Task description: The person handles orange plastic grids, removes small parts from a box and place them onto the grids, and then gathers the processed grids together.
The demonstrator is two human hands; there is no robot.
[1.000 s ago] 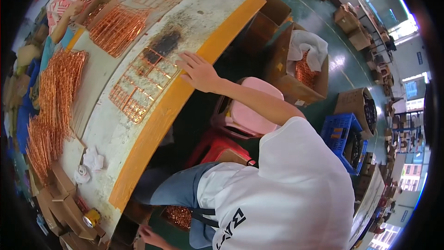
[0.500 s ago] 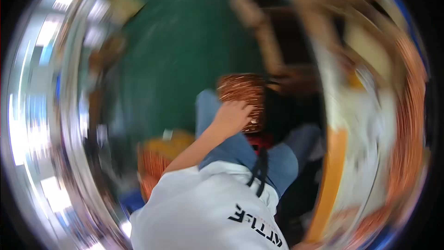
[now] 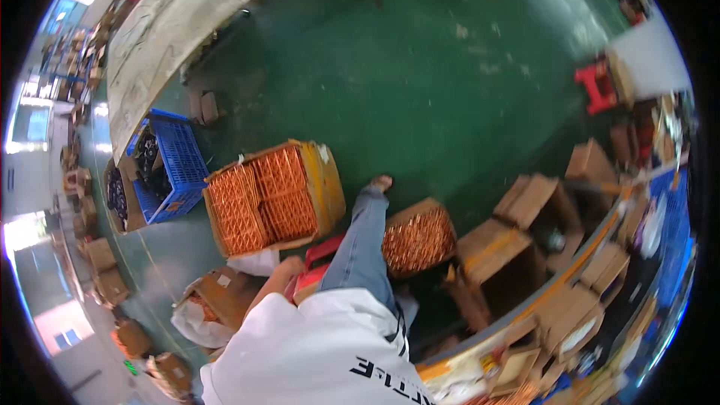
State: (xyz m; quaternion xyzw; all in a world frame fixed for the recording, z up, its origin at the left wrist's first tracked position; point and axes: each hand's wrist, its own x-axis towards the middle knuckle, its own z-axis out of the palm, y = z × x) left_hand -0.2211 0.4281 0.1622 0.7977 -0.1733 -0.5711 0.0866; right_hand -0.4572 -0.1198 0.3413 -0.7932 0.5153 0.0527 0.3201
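Observation:
My left hand (image 3: 289, 266) is low beside my left leg, closed at the edge of a red plastic stool (image 3: 308, 280); my arm and shirt cover part of the stool. My right hand does not show. Left of my leg stands a large cardboard carton (image 3: 324, 184) packed with bundles of copper-coloured pieces (image 3: 283, 193), in two stacks side by side. Close to my knee on the right sits a smaller open box filled with loose copper-coloured pieces (image 3: 420, 241).
A blue plastic crate (image 3: 174, 161) holding dark items stands at left, near a long pale tabletop (image 3: 161, 37). Opened cardboard boxes (image 3: 495, 249) crowd the right, beside an orange-edged bench (image 3: 517, 316). A red stool (image 3: 597, 87) is far right on the green floor (image 3: 360, 82).
My left hand has left the box of loose copper-coloured pieces and is now down at the red stool. The view has swung left, bringing the large carton and blue crate into sight.

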